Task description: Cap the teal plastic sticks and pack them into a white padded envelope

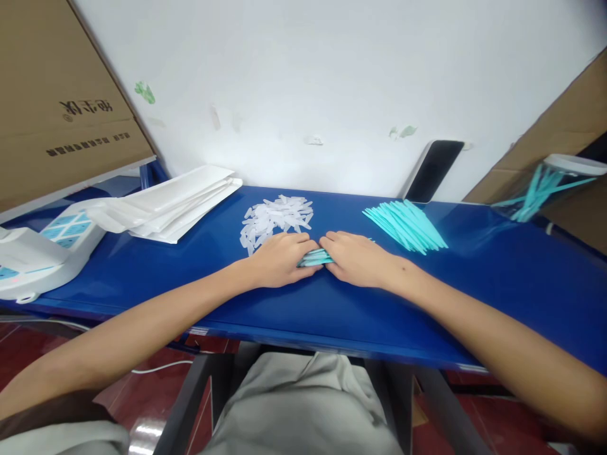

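A bundle of thin turquoise sticks (315, 257) lies across both hands, just above the blue table. My left hand (281, 260) is closed around the bundle's left end. Around its right end, the fingers of my right hand (358, 259) are wrapped too. Only the middle of the bundle shows between the hands; its ends are mostly hidden. Behind my left hand spreads a heap of small translucent white plastic pieces (277, 216). To the right of my right hand is a loose pile of turquoise sticks (406, 225).
White paper envelopes (183, 201) and a white device with blue panels (66, 237) occupy the left. A phone (435, 170) leans on the wall. At right, a clear tub (531, 196) with turquoise sticks lies tipped. Cardboard boxes (61, 76) flank the blue table (284, 309).
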### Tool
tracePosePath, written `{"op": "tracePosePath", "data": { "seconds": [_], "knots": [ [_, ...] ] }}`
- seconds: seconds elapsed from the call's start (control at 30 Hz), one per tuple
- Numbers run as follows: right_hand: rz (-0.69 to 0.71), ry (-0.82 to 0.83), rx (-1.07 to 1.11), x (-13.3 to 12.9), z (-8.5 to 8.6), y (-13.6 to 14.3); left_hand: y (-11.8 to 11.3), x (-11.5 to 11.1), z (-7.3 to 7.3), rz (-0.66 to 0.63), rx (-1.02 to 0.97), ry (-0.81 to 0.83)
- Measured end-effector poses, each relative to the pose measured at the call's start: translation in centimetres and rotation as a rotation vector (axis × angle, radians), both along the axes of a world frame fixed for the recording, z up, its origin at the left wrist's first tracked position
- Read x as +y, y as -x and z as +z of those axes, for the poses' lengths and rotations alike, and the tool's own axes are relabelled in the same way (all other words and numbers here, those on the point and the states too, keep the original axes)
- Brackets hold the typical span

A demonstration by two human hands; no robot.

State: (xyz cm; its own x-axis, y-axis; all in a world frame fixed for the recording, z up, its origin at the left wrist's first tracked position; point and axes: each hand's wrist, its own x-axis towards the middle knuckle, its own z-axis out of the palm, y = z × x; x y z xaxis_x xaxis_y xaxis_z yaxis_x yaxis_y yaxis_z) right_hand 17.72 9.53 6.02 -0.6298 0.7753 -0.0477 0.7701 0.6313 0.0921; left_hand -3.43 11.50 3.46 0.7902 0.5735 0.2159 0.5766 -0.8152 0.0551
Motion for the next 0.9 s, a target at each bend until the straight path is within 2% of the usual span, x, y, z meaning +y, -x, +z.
{"op": "tracePosePath", "data": {
  "seconds": [0.1,0.37,0.6,0.73,0.77,0.83,0.9],
  "knots": [
    [0.012,-0.02,-0.002,-0.5,-0.1,-0.3,0.2,0.3,-0.1,0.01,-0.043,0.042],
    [0.006,0.152,-0.059,-1.5,1.6,-0.6,0.3,0.7,-0.3,-0.041,-0.07,0.057],
    [-0.008,0.046,-0.083,-1.6,0.8,-0.3,0.8,0.8,0.1,-0.145,0.009,-0.152],
    [-0.043,-0.033,0.034,-1.4,0.0,-0.8,2.2,1.5,1.4,-0.207,-0.06,-0.141],
    [-0.053,-0.037,0.103,-1.3,-0.1,-1.0,2.8,2.0,1.9,-0.185,-0.109,-0.143],
    [-0.074,-0.034,0.311,-0.8,-0.4,-1.2,4.4,3.3,2.7,-0.048,-0.217,-0.198],
    [-0.105,-0.05,0.6,-0.3,-0.9,-1.3,6.9,5.1,3.3,0.211,-0.296,-0.313]
  ]
}}
